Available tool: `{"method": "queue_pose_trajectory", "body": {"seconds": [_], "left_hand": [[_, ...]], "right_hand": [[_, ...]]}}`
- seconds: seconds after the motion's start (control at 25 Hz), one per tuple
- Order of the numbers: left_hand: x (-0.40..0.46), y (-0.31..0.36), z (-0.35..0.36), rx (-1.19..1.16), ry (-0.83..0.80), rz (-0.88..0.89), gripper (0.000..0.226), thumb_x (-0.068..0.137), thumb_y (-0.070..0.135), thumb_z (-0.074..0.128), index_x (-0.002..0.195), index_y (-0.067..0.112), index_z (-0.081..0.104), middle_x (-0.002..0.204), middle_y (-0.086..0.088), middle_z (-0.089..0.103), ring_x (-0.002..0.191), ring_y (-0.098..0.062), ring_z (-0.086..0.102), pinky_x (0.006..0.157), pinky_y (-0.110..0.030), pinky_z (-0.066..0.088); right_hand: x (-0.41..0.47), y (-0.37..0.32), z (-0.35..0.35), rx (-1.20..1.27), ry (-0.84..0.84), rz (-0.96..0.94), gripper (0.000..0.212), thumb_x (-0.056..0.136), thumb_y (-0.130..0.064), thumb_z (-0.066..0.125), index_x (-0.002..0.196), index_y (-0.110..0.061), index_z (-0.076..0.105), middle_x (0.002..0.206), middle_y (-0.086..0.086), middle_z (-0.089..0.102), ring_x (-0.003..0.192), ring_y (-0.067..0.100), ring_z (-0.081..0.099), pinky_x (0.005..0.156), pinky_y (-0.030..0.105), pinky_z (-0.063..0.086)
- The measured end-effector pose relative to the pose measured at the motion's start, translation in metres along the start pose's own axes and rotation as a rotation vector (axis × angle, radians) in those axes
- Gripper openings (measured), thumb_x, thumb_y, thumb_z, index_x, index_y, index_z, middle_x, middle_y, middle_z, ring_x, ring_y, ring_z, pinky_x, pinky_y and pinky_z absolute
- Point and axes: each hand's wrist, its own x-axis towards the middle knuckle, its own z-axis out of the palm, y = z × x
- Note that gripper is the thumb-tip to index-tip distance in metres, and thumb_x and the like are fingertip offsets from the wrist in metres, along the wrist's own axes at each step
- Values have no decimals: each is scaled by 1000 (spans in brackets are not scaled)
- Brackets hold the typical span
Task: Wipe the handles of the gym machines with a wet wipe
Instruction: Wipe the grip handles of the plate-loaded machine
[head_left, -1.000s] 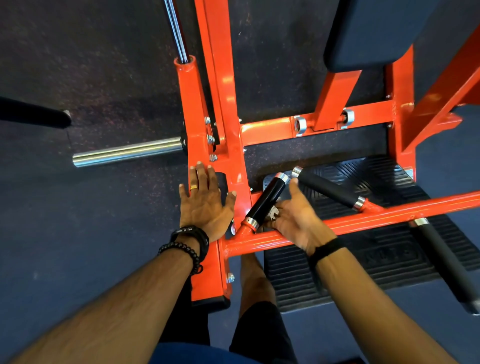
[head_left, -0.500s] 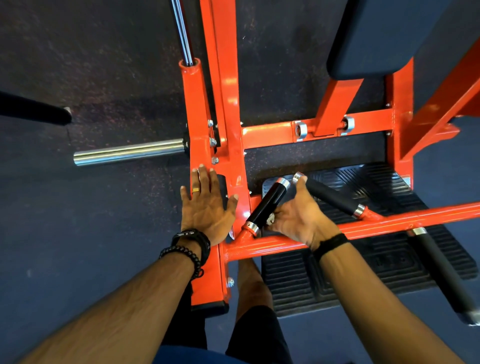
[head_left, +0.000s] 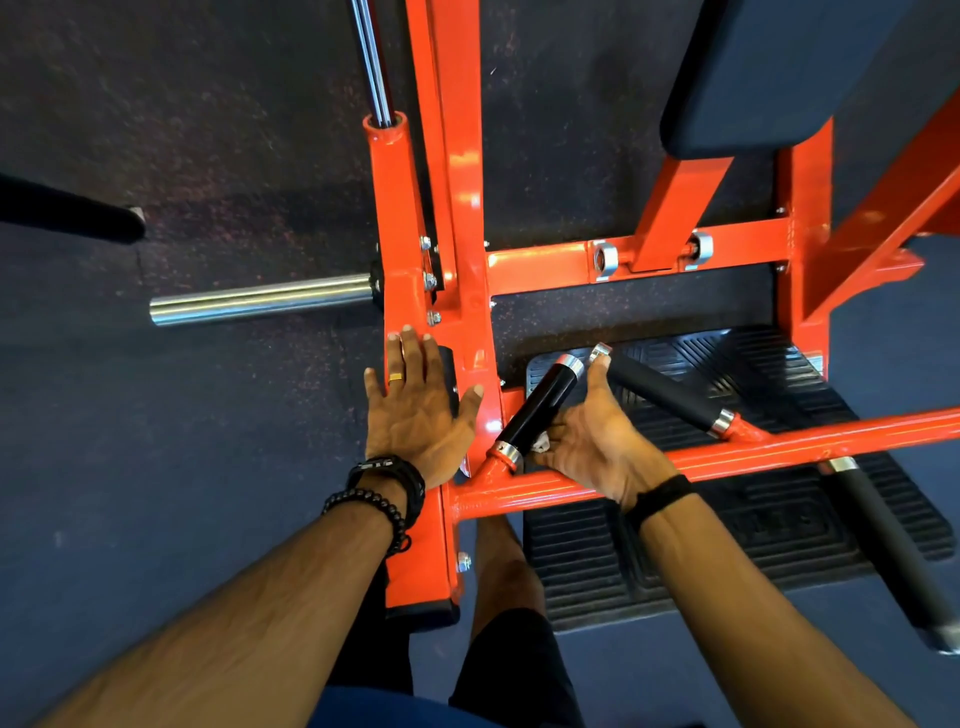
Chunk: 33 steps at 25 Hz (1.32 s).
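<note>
An orange gym machine frame (head_left: 452, 218) fills the middle. From its cross bar (head_left: 779, 441) rise two black handles with silver collars: a left handle (head_left: 545, 405) and a right handle (head_left: 670, 392). A third black handle (head_left: 883, 545) points down at the right. My right hand (head_left: 592, 441) curls round the underside of the left handle near its base, with a bit of white wet wipe (head_left: 541, 444) showing under the fingers. My left hand (head_left: 415, 405) rests flat with straight fingers on the orange upright.
A black ribbed foot plate (head_left: 727, 545) lies under the handles. A chrome weight peg (head_left: 260, 301) sticks out left of the frame, and a black bar (head_left: 67, 213) further left. A dark pad (head_left: 779, 73) is at the top right. My legs (head_left: 504, 597) stand below the cross bar.
My right hand has slid a little down the left handle toward its base, with the wipe now peeking out beneath it. My left hand stays flat on the upright.
</note>
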Motion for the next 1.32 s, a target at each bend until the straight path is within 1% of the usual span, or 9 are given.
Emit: {"method": "queue_pose_trajectory", "body": {"seconds": [0.08,0.24,0.36,0.44,0.64,0.8,0.96,1.12,1.32], "left_hand": [[0,0,1,1,3,1,81,99,59,23,158,9,-2,166,-11,-11,153,-27,-13,122,-56,3],[0,-1,1,-8,2,0,81,98,59,22,158,9,-1,166,-11,-12,153,-26,-13,122,-56,2],[1,-1,2,-11,4,2,81,98,60,22,158,10,-1,166,-11,-12,153,-26,-13,122,-57,2],[1,-2,2,-7,2,-1,82,98,60,21,158,9,-1,166,-11,-12,153,-26,-13,122,-57,3],[1,-2,2,-3,-3,0,82,97,61,19,158,9,-2,166,-11,-12,153,-26,-13,122,-57,3],[1,-2,2,-9,-5,1,82,98,61,20,158,9,-1,166,-11,-12,153,-26,-12,122,-57,2],[2,-2,2,-4,0,-5,82,98,61,21,158,10,-1,166,-10,-12,153,-26,-13,122,-57,1],[2,-2,4,-6,0,-2,82,97,60,21,158,10,-1,166,-10,-12,153,-26,-13,122,-56,1],[3,-2,6,8,12,-2,85,93,63,12,158,9,2,166,-11,-8,153,-26,-11,122,-58,5]], "right_hand": [[0,-7,-3,49,-38,47,116,76,-91,16,131,4,54,113,23,68,110,34,62,97,44,50],[13,-23,-6,302,121,-111,102,86,-83,20,128,5,48,105,26,63,113,39,61,102,53,47],[8,-10,0,124,152,-158,95,89,-79,16,121,1,57,83,15,69,70,19,71,65,32,58],[-2,3,9,-4,67,-107,89,89,-78,15,106,-6,64,77,9,73,60,14,70,57,27,55],[-5,-5,10,24,-48,34,94,81,-85,25,113,-6,65,111,20,70,107,33,66,99,49,50],[-5,-3,10,80,-58,69,103,76,-89,26,120,-4,62,129,26,62,123,38,58,108,56,42],[12,-21,2,333,77,-43,98,81,-87,22,100,0,62,118,26,63,100,36,62,108,55,42],[34,-24,-2,542,95,-62,104,79,-89,27,102,5,64,103,16,65,81,25,64,85,37,56],[21,4,11,332,52,16,108,77,-89,28,130,1,56,117,18,66,95,26,64,105,39,47]]}}
